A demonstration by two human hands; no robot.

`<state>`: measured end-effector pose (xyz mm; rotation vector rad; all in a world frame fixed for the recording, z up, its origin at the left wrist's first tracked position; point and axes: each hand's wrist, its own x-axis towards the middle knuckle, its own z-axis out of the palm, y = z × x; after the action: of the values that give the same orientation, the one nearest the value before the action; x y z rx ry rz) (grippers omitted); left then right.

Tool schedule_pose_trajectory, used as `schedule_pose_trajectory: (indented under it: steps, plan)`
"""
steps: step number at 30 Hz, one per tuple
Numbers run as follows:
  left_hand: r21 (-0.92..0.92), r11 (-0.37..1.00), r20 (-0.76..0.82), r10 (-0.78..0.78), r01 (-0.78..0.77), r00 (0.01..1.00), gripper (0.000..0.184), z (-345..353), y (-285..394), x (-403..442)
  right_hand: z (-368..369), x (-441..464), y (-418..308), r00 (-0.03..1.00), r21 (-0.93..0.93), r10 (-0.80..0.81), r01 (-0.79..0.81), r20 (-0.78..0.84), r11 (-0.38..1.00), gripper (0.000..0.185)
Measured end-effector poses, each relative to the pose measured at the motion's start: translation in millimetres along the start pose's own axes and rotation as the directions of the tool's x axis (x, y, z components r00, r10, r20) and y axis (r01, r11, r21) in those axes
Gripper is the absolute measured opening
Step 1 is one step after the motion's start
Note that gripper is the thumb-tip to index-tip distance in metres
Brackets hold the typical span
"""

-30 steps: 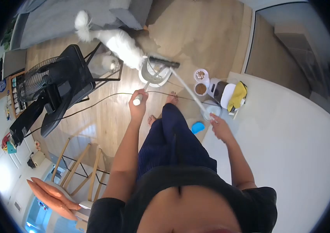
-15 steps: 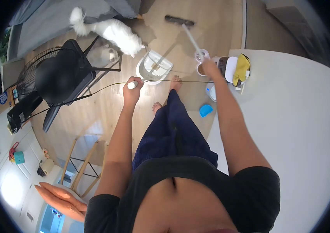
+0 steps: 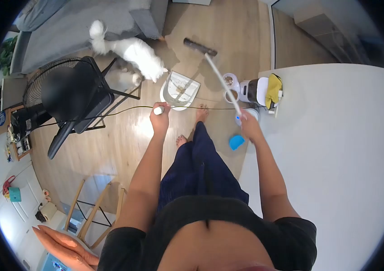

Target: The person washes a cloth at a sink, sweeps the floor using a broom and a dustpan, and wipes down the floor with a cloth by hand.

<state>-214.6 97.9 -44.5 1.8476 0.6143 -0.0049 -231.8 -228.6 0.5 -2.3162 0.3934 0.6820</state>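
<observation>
My left hand [image 3: 159,118] is closed round the white handle [image 3: 158,110] of a dustpan. The white dustpan [image 3: 187,84] rests on the floor beyond it, with dark debris inside. My right hand [image 3: 249,125] grips the upper end of a white broom stick [image 3: 223,83]. The dark broom head [image 3: 200,47] is on the floor, beyond the dustpan and apart from it. A white, fluffy animal [image 3: 140,56] stands just left of the dustpan.
A black fan [image 3: 61,92] and a chair are at left. Pet bowls [image 3: 231,95] and a feeder [image 3: 256,91] stand right of the broom stick. A cable [image 3: 128,108] crosses the floor near my feet. A white table [image 3: 327,158] fills the right side.
The broom head first moved off the dustpan to the far floor, then came back slightly nearer. My right hand reached forward and has drawn back. The animal stays beside the dustpan.
</observation>
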Motion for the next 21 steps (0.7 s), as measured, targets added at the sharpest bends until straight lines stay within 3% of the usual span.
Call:
schedule_pose_trajectory:
  steps: [2,5,7,11,13,17,19,21]
  plan:
    - [0.024,1.000,-0.036,-0.006,0.007,0.999,0.015,3.9,5.0,3.7,-4.8,63.3,-16.8,0.998,0.006,-0.031,0.031,-0.060,1.000,0.037]
    - [-0.049,0.997,-0.067,-0.058,0.055,0.996,0.012,12.6,9.2,11.6,-38.8,123.6,-104.4,0.985,0.097,0.169,-0.173,0.045,0.980,0.038]
    - [-0.066,0.995,-0.072,-0.084,0.080,0.994,0.010,17.3,15.7,17.4,-16.4,224.0,-71.1,0.991,0.057,-0.063,0.070,-0.116,0.996,0.039]
    - [-0.090,0.995,-0.113,-0.042,0.032,0.993,0.009,26.4,19.5,29.9,-22.3,320.8,-133.0,0.998,0.181,0.052,-0.045,-0.034,0.983,0.037]
    - [-0.084,0.993,-0.101,-0.093,0.085,0.990,0.010,32.7,19.5,37.6,-7.8,386.3,-132.0,0.991,-0.022,-0.126,0.125,-0.045,0.992,0.035]
    - [-0.067,0.988,-0.091,-0.145,0.139,0.985,0.015,45.3,32.0,54.1,8.3,418.4,-169.6,0.996,-0.053,0.019,-0.014,0.082,0.998,0.031]
    - [-0.069,0.982,-0.098,-0.180,0.174,0.979,0.016,48.0,32.2,61.9,28.3,420.4,-158.4,0.980,-0.204,-0.195,0.183,-0.038,0.962,0.027]
    - [-0.084,0.977,-0.101,-0.204,0.196,0.974,0.017,50.5,35.7,65.0,37.1,383.0,-134.6,0.965,-0.248,-0.260,0.240,-0.048,0.938,0.029]
